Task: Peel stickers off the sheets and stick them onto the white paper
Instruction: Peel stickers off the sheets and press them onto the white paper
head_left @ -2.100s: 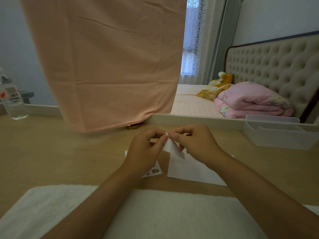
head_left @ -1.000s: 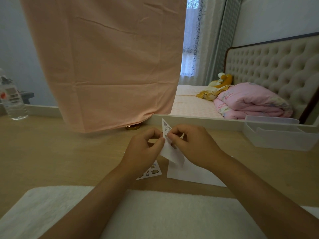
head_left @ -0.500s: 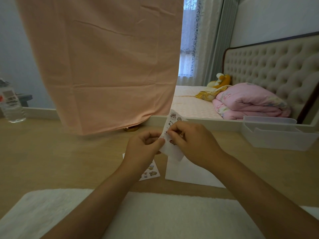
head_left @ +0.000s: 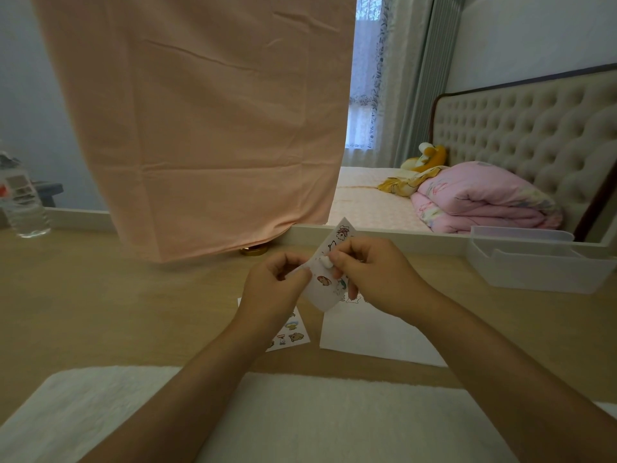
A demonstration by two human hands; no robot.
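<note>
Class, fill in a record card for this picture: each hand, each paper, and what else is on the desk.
Left hand: pinches the held sheet above the desk
Right hand: pinches a pale sticker on that sheet
Second sheet: flat on the desk, partly under the left wrist
White paper: flat, below the right hand
Also: bottle far left, clear tray far right, towel nearest

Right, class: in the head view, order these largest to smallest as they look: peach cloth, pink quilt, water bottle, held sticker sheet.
1. peach cloth
2. pink quilt
3. water bottle and held sticker sheet look alike, the sheet being nearer: no ranking.
</note>
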